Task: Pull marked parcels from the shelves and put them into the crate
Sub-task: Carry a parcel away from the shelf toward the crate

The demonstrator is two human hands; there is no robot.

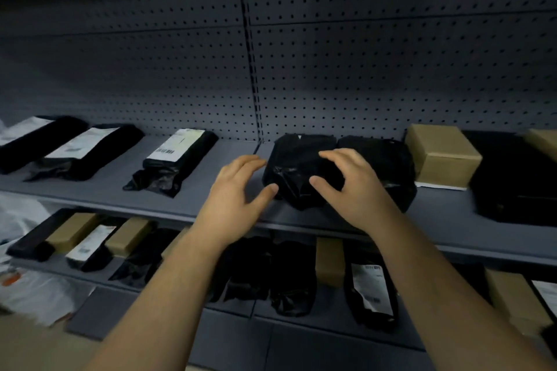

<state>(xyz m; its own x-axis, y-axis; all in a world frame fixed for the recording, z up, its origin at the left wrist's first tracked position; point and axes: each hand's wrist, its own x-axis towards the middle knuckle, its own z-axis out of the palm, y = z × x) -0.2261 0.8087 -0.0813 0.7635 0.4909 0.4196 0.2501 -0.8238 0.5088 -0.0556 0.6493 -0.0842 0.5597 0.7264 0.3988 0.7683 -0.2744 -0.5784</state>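
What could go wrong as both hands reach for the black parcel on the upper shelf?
1. No label shows on the black parcel, so it may be unmarked and a wrong pick.
2. Its glossy, loose wrap could slip between the left hand and right hand.
3. It seems to lie against a second black parcel, which might be dragged off the shelf.

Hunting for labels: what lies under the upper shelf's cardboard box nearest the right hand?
A white strip pokes out under the cardboard box; the box covers the rest.
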